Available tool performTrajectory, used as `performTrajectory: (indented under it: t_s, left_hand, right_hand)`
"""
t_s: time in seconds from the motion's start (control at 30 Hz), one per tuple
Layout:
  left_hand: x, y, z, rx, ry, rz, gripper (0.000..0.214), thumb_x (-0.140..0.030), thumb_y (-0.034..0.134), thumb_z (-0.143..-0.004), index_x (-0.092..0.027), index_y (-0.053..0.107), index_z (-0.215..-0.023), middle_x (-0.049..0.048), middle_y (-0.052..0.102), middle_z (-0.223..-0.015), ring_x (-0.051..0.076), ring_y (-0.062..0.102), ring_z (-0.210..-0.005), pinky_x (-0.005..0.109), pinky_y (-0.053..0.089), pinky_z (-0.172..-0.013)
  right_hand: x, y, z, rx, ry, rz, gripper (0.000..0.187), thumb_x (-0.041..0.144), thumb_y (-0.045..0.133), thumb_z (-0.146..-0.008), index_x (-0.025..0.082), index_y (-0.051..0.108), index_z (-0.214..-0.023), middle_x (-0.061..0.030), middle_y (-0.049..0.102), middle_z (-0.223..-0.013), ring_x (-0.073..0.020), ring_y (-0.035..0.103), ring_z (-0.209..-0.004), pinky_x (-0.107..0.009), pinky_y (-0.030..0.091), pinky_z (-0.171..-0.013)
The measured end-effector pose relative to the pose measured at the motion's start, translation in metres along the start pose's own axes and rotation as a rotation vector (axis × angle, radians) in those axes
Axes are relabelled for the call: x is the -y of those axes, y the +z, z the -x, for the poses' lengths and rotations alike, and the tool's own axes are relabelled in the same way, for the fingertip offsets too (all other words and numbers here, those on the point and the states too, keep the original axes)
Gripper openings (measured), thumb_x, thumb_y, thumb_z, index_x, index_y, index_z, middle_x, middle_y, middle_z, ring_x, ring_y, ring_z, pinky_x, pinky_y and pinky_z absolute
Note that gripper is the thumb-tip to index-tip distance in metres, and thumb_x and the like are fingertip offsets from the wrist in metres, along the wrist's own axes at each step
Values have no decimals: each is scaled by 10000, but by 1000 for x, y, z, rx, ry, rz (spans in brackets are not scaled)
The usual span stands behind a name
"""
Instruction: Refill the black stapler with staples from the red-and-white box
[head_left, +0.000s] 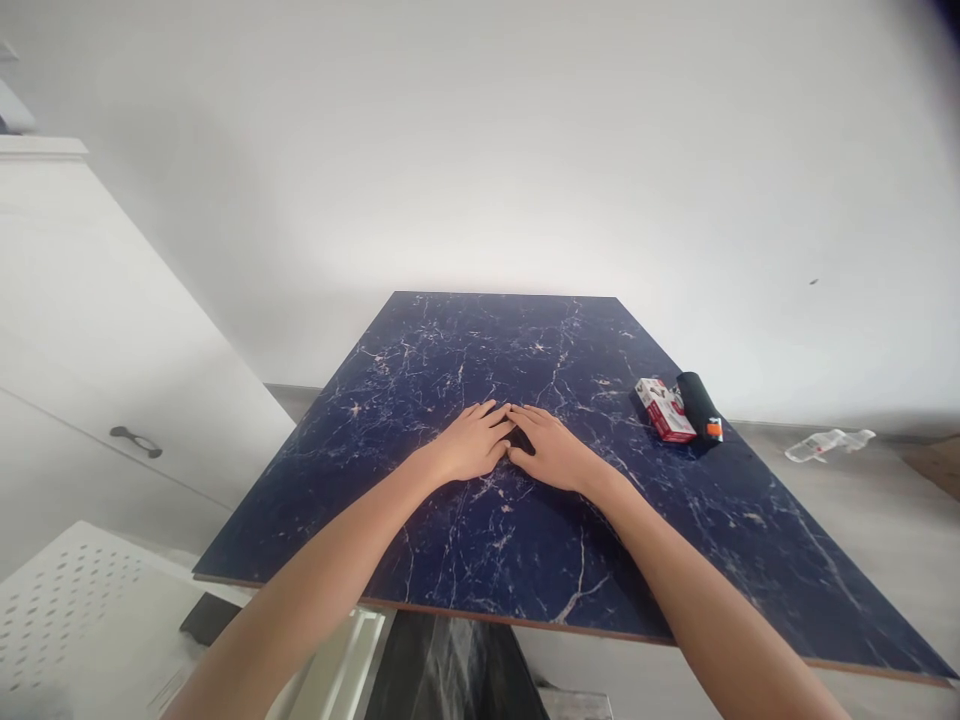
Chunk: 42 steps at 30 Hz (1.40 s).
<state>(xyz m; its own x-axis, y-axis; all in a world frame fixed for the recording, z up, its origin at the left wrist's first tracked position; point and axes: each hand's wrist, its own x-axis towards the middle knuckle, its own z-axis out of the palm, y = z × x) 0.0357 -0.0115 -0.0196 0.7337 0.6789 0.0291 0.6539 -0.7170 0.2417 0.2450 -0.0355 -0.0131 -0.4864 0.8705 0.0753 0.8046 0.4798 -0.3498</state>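
Our left grip point(469, 443) and right grip point(553, 450) lie palm-down, fingers nearly meeting over a small dark object point(521, 440); we cannot tell whether they hold it. It rests on the blue marble tabletop point(480, 340), with a red-and-white box point(665, 410) and a black roll point(699, 405) farther right.

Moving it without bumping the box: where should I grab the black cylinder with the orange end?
Grip the black cylinder around its middle, from above on its right side: it lies flat, and the red-and-white cardboard box sits close against its left.
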Motion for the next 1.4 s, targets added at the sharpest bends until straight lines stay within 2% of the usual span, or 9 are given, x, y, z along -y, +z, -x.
performTrajectory:
  t_s: [0.7,0.93,1.03,1.13,1.17,1.2,1.27,1.33,1.4]
  left_hand:
    - [0,1,1,-11,0,3,539,-408,252,-1069,-239,388,-1563,47,202,-1676,321,151,-1552,566,197,-1245]
    - [7,7,-3,-7,-6,-32,592,-492,190,-1072,-245,354,-1585,32,188,-1680,320,146,-1553,535,186,-1247]
    - [10,9,-6,-4,-9,-33,608,-513,176,-1070,-245,340,-1591,34,188,-1678,313,136,-1556,540,191,-1242]
    - [11,10,-6,-3,-11,-20,606,-516,179,-1071,-247,353,-1586,32,193,-1674,309,143,-1554,545,193,-1244]
    - [10,10,-7,-1,-14,-15,609,-521,183,-1070,-247,355,-1586,33,194,-1673,312,142,-1554,551,193,-1244]
    - [10,10,-7,0,-17,-11,612,-526,188,-1069,-246,354,-1586,34,193,-1672,317,141,-1553,558,193,-1244]
    - [10,10,-7,-7,-22,-3,615,-533,197,-1067,-244,351,-1587,39,191,-1670,326,142,-1551,572,197,-1240]
    - [11,12,-7,-28,-21,3,608,-528,210,-1067,-245,362,-1583,43,197,-1667,331,151,-1548,578,208,-1236]
    - [13,15,-7,-56,-16,6,595,-515,219,-1070,-245,383,-1574,49,220,-1662,332,169,-1545,580,220,-1233]
  right_hand:
    - [-5,5,-1,-64,-48,-22,659,434,463,-938,137,450,-1526,-137,413,-1574,-313,340,-1484,-525,280,-1228]
    - [-7,-14,0,-147,-59,-40,581,367,513,-918,167,536,-1463,-109,558,-1460,-301,512,-1341,-410,394,-1163]
    - [-31,-44,7,-404,164,41,467,364,479,-941,205,625,-1355,-71,635,-1361,-280,543,-1279,-380,407,-1129]
    - [-75,-77,27,-642,468,139,546,343,373,-970,69,521,-1418,-207,558,-1402,-369,444,-1350,-548,289,-1159]
    - [-91,-87,36,-706,661,174,566,366,404,-952,81,503,-1431,-216,556,-1392,-377,458,-1336,-546,322,-1129]
    - [-106,-94,45,-717,838,187,610,404,446,-928,90,482,-1449,-231,542,-1399,-396,472,-1320,-548,357,-1093]
    - [-132,-102,60,-563,1052,88,695,454,502,-891,85,440,-1477,-251,558,-1370,-402,541,-1252,-518,428,-1018]
    - [-149,-103,69,-392,1108,-37,662,477,535,-870,87,509,-1405,-235,628,-1272,-380,608,-1163,-466,478,-949]
    - [-157,-100,72,-330,1103,-86,598,492,542,-866,106,570,-1321,-206,669,-1202,-361,637,-1110,-435,497,-908]
